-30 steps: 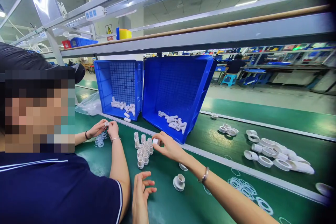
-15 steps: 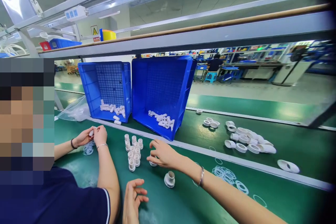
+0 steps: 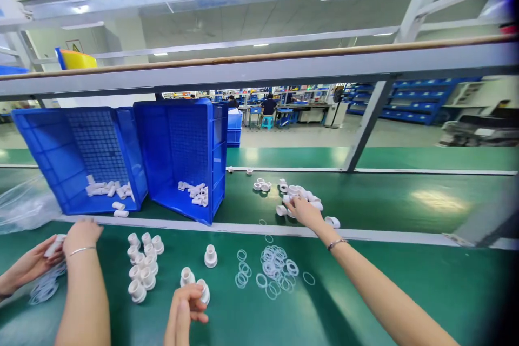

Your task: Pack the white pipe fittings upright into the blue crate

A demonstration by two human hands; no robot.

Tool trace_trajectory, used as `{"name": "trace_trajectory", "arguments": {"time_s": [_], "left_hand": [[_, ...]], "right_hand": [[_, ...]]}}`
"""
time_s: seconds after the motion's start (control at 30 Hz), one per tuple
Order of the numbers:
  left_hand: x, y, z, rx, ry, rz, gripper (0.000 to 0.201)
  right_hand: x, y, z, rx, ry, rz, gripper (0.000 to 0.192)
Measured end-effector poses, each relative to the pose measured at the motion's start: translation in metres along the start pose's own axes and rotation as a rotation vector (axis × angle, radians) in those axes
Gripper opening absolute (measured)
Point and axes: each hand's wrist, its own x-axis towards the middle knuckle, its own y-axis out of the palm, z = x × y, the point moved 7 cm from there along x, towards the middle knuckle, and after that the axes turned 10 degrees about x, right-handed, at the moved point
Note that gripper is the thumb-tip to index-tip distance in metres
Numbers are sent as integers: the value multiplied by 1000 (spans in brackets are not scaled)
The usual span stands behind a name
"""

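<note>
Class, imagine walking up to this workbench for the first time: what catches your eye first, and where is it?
Two blue crates tipped on their sides at the back left, white parts spilled inside. In front, the right hand reaches into a pile of white fittings, while clear rings lie scattered on the green mat.

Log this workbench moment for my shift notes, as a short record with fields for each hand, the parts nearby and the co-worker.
right hand: stretched out to the heap of white ring fittings on the green belt, fingers on them
left hand: near the bench edge, fingers closed on a white fitting
loose parts: clear O-rings scattered on the mat; cluster of small white couplings standing upright
bins: two blue crates tipped toward the bench, white tubes inside
co-worker's hands: at far left, holding a small white part over more rings
</note>
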Motion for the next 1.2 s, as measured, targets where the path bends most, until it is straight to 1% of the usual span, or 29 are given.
{"name": "trace_trajectory", "arguments": {"time_s": [0.07,0.13,0.17,0.2,0.23,0.27,0.3,0.37,0.4,0.43,0.47,0.5,0.53,0.57,0.6,0.63,0.7,0.73,0.8,0.83,0.87,0.9,0.93,1.0,1.03,1.07,1.1,1.17,1.2], "left_hand": [[-26,53,-6,32,42,56,39],[-40,108,-26,85,134,119,30],[-41,139,-41,136,222,158,27],[-41,177,-62,333,426,203,28],[-37,219,-76,544,590,268,27],[-29,262,-86,793,749,298,26],[-15,303,-88,902,806,348,27],[19,373,-81,1051,825,420,38],[35,401,-74,1119,813,437,43],[50,422,-65,1189,778,452,47],[61,438,-55,1256,732,475,49],[68,447,-46,1311,684,499,47],[70,450,-39,1350,644,520,43],[68,447,-35,1369,621,539,39],[62,437,-34,1367,619,546,38],[51,422,-37,1347,637,545,38],[20,374,-45,1280,704,519,38],[-1,343,-49,1224,744,497,32],[-44,269,-52,1073,804,414,19],[-66,225,-55,834,824,316,15],[-84,180,-51,664,826,208,18],[-100,140,-41,605,816,112,21],[-113,103,-26,619,776,7,22],[-125,43,15,670,588,-147,27],[-129,17,37,652,478,-260,28],[-132,0,57,628,416,-324,27],[-134,-12,74,608,382,-372,28],[-137,-21,95,612,394,-419,28],[-137,-21,98,652,438,-422,29]], "right_hand": [[9,10,-26,19,49,-9,41],[10,23,-37,26,42,18,39],[9,29,-39,21,21,42,36],[6,33,-40,12,-5,66,33],[3,36,-40,0,-34,86,31],[-1,37,-40,-12,-58,97,29],[-5,35,-42,-21,-75,98,28],[-13,23,-48,-26,-98,80,28],[-17,15,-53,-21,-107,70,29],[-20,6,-57,-15,-115,63,30],[-23,-4,-61,-4,-126,56,31],[-25,-13,-65,20,-138,49,32],[-27,-22,-66,63,-152,34,33],[-27,-31,-64,125,-173,9,35],[-28,-38,-58,201,-204,-24,39],[-29,-45,-48,282,-246,-59,44],[-36,-53,-13,435,-359,-118,52],[-43,-54,12,493,-432,-124,52],[-67,-48,70,577,-584,-66,47],[-82,-41,101,606,-657,-3,43],[-100,-33,134,623,-727,78,38],[-120,-22,166,627,-792,167,34],[-139,-10,196,620,-849,250,30],[-176,15,251,571,-947,356,22],[-190,28,274,539,-977,373,18],[-201,40,295,509,-999,370,16],[-209,52,314,487,-1014,355,15],[-217,73,344,453,-1034,310,17],[-219,82,356,426,-1039,292,18]]}}
